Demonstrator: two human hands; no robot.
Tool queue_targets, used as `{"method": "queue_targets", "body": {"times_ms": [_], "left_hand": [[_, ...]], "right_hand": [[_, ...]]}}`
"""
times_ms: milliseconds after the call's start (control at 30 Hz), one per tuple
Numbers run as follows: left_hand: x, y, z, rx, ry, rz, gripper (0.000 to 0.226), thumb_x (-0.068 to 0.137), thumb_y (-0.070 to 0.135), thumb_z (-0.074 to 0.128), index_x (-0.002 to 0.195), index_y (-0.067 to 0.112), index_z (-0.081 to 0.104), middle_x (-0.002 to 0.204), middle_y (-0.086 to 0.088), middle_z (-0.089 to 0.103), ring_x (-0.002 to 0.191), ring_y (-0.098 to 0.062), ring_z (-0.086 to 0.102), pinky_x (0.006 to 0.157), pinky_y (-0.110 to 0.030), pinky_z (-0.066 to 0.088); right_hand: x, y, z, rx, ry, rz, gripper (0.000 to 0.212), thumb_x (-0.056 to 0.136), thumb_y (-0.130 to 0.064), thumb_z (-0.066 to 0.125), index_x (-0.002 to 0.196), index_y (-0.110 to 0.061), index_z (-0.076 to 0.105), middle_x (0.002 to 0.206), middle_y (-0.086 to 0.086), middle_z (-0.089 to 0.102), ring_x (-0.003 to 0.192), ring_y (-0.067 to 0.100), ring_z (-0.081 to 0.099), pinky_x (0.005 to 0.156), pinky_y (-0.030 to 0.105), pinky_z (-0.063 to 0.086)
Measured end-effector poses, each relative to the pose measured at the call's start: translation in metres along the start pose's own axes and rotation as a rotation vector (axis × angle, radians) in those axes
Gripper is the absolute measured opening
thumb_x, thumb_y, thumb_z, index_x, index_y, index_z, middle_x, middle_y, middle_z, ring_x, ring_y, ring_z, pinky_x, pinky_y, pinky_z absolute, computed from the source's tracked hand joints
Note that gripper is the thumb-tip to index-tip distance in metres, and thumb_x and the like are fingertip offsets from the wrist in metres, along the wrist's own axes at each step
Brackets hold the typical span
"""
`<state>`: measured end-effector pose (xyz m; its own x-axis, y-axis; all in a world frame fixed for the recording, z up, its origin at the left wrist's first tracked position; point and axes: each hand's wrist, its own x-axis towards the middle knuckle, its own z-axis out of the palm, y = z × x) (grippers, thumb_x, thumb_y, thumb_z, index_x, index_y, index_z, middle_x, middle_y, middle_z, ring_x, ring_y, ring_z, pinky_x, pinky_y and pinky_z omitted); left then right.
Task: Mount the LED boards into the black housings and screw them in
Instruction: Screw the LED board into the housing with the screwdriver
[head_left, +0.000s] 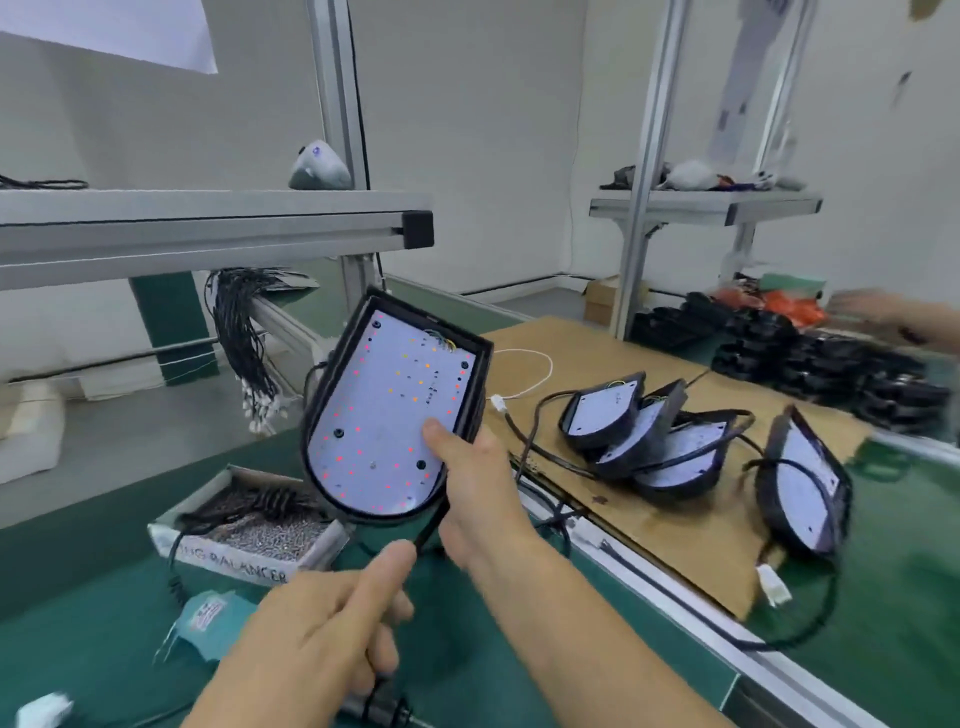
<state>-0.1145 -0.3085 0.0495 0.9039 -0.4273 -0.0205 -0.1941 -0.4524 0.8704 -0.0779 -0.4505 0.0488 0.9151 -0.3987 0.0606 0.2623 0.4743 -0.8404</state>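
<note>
While hands (467, 499) grip the housing (395, 410), finished units (649, 431) lie beside.

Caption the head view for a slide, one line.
Right hand holds up a black housing with its LED board lit, while the left hand grips its cable.

One head-worn wide-angle view, looking forward and down over the work surface (93, 639).

The camera sits just above and behind the person's forearms, so the left hand (322, 613) and right hand (478, 499) fill the lower centre at close range. It faces slightly right across the green surface toward the far wall, with the aluminium shelf (208, 218) at upper left. Straight edges bow near the frame borders. No second view shares the scene.
</note>
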Motion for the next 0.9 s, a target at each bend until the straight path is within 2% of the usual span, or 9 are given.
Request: {"method": "queue_targets", "body": {"times_ms": [67,133,267,367,467,567,667,733,900], "left_hand": [[0.018,0.003,0.003,-0.476,-0.107,-0.272,0.059,0.074,0.061,0.044,0.105,0.015,0.065,0.085,-0.008,0.075,0.078,-0.022,0.067,0.07,-0.033,0.046],[0.037,0.009,0.002,-0.829,-0.104,-0.272,0.063,0.071,0.056,0.05,0.12,0.017,0.049,0.107,-0.013,0.071,0.102,-0.027,0.065,0.084,-0.046,0.047],[0.074,0.035,0.024,-1.149,-0.109,-0.185,0.008,0.091,0.025,0.051,0.092,0.017,0.053,0.095,-0.01,0.062,0.094,-0.026,0.061,0.093,-0.046,0.045],[0.109,0.059,0.054,-1.005,0.052,-0.075,0.014,0.095,-0.001,0.042,0.1,0.012,0.047,0.078,-0.006,0.049,0.065,-0.018,0.053,0.064,-0.028,0.048],[0.14,0.085,0.087,-0.67,0.163,0.052,0.031,0.088,-0.015,0.039,0.103,0.012,0.042,0.081,-0.004,0.046,0.063,-0.017,0.045,0.051,-0.024,0.039],[0.161,0.114,0.131,-0.283,0.013,0.209,0.035,0.082,-0.015,0.035,0.106,0.008,0.049,0.095,-0.015,0.053,0.083,-0.028,0.053,0.064,-0.034,0.042],[0.167,0.139,0.169,0.21,-0.169,0.345,0.037,0.088,-0.004,0.037,0.121,0.007,0.046,0.118,-0.015,0.055,0.106,-0.034,0.054,0.083,-0.04,0.044],[0.169,0.149,0.187,0.378,-0.227,0.404,0.038,0.092,0.002,0.039,0.129,0.007,0.039,0.129,-0.017,0.049,0.111,-0.036,0.05,0.086,-0.043,0.044],[0.173,0.147,0.224,0.5,-0.233,0.389,0.083,0.096,0.01,0.044,0.15,0.018,-0.018,0.139,-0.019,0.046,0.108,-0.038,0.053,0.096,-0.051,0.041]], "right_hand": [[0.003,-0.021,-0.012,0.001,0.034,-0.03,0.023,0.097,-0.005,0.051,0.114,-0.018,0.061,0.118,0.002,0.068,0.109,0.026,0.064,0.094,0.043,0.051],[0.004,-0.043,-0.026,-0.012,0.048,-0.059,0.023,0.097,-0.009,0.053,0.112,-0.024,0.061,0.115,-0.004,0.068,0.108,0.02,0.064,0.093,0.041,0.052],[0.002,-0.073,-0.056,-0.024,0.082,-0.111,0.024,0.096,-0.011,0.054,0.117,-0.022,0.059,0.118,-0.001,0.067,0.106,0.021,0.065,0.086,0.037,0.055],[0.002,-0.092,-0.083,-0.094,0.149,-0.188,0.02,0.096,-0.01,0.054,0.107,-0.026,0.06,0.107,-0.007,0.069,0.099,0.017,0.067,0.085,0.038,0.056],[0.002,-0.116,-0.118,-0.147,0.293,-0.311,0.02,0.096,-0.007,0.054,0.101,-0.027,0.057,0.1,-0.01,0.067,0.092,0.011,0.067,0.082,0.034,0.057],[0.004,-0.134,-0.157,-0.338,0.481,-0.419,0.031,0.095,-0.003,0.053,0.119,-0.022,0.047,0.105,-0.01,0.062,0.095,0.013,0.063,0.08,0.032,0.054],[0.007,-0.148,-0.193,-0.527,0.66,-0.433,0.055,0.095,0.002,0.049,0.14,-0.021,0.027,0.092,-0.014,0.051,0.075,0.01,0.054,0.063,0.024,0.047],[0.009,-0.157,-0.218,-0.597,0.77,-0.371,0.068,0.095,0.003,0.046,0.15,-0.019,0.013,0.085,-0.008,0.046,0.062,0.012,0.042,0.064,0.033,0.047],[0.018,-0.166,-0.256,-0.662,0.884,-0.208,0.083,0.094,0.005,0.043,0.152,-0.027,-0.007,0.121,0.019,0.053,0.071,0.031,0.051,0.061,0.036,0.031]]}}
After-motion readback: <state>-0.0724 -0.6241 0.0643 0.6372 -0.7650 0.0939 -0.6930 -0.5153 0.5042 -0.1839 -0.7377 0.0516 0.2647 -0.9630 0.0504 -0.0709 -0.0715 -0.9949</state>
